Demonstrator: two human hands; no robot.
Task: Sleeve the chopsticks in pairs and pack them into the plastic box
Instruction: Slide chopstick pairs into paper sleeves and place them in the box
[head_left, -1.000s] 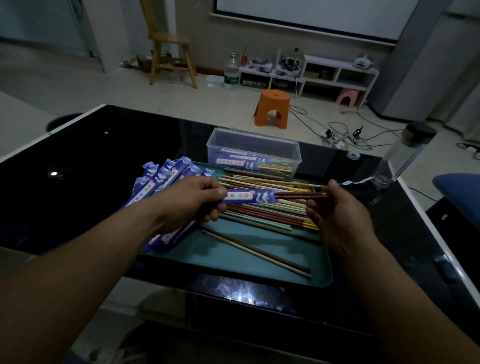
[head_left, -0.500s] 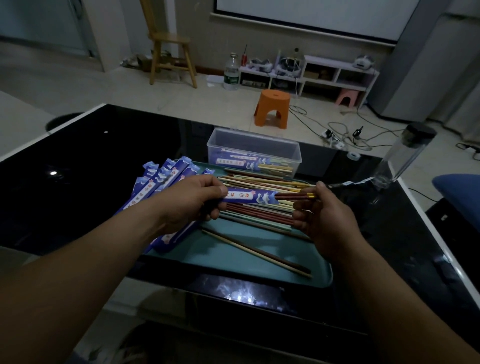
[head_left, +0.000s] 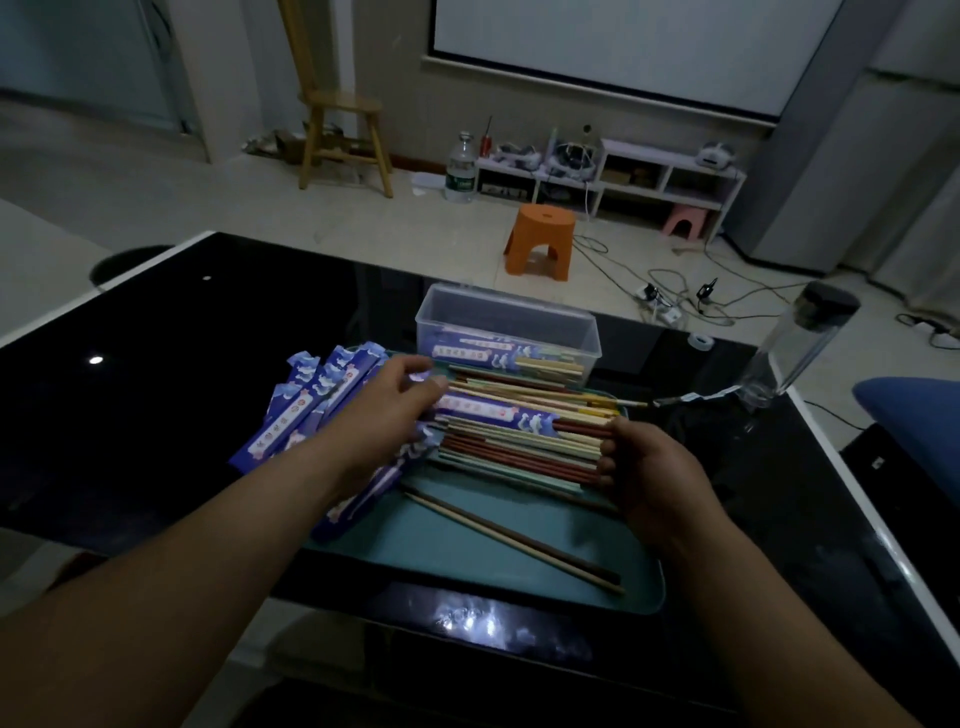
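Observation:
A blue paper sleeve (head_left: 493, 413) lies across the pile of loose chopsticks (head_left: 519, 454) on the teal tray (head_left: 467, 551). My left hand (head_left: 384, 415) pinches the sleeve's left end. My right hand (head_left: 641, 467) grips the ends of a dark red chopstick pair (head_left: 582, 428), most of which is inside the sleeve. The clear plastic box (head_left: 506, 319) stands just behind the tray and holds sleeved pairs. A heap of empty blue sleeves (head_left: 306, 405) lies left of my left hand, partly under it. Two loose chopsticks (head_left: 519, 543) lie slanted on the tray's near part.
The tray sits on a black glass table (head_left: 182, 364) with a white edge. At the table's right corner stands a clear bottle with a dark cap (head_left: 800, 343), with a small tape roll (head_left: 701, 340) beside it. An orange stool (head_left: 540, 239) is on the floor beyond.
My right hand has moved left, pushing the red chopsticks deeper into the sleeve, so less of them sticks out. My left hand has stayed at the sleeve's left end.

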